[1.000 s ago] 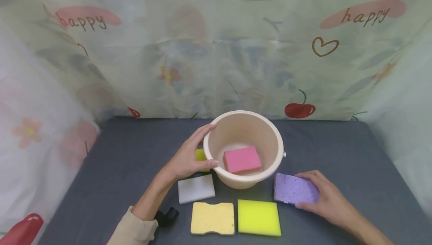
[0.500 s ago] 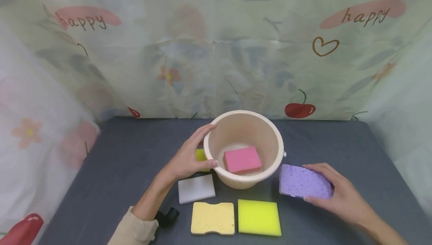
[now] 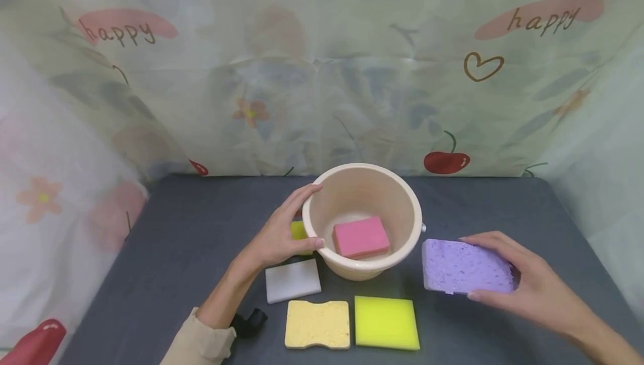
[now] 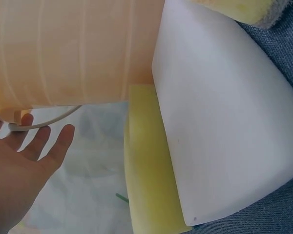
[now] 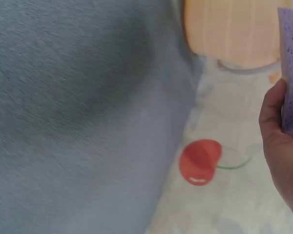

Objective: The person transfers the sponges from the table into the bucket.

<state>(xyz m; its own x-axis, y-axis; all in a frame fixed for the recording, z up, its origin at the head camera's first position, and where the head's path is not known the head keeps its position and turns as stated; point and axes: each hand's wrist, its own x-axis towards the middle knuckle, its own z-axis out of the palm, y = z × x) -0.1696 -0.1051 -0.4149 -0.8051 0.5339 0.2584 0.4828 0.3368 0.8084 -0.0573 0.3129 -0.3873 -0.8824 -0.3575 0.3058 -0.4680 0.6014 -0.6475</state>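
My left hand (image 3: pixel 275 238) holds the near-left rim of a cream bucket (image 3: pixel 362 267), thumb and fingers spread along it. In the left wrist view, the fingers curve at the rim beside the thin bucket handle (image 4: pixel 53 119). A pink sponge (image 3: pixel 361 237) lies flat on the bucket's floor. To the bucket's right, my right hand (image 3: pixel 535 284) pinches a purple porous sponge (image 3: pixel 465 267) between thumb and fingers, raised over the dark tabletop. The right wrist view catches this purple sponge (image 5: pixel 292 73) edge-on, with part of it out of frame.
Before the bucket lie a white sponge (image 3: pixel 293 281), a pale yellow notched sponge (image 3: pixel 317 325) and a bright yellow sponge (image 3: pixel 386 323). Partly hidden behind my left hand is a yellow-green sponge (image 3: pixel 299 232). A black object (image 3: pixel 250 323) sits by the left sleeve. A patterned curtain (image 3: pixel 322 102) hangs behind.
The purple sponge has come up off the table in my right hand and shifted right, away from the bucket. My left hand stays on the rim.
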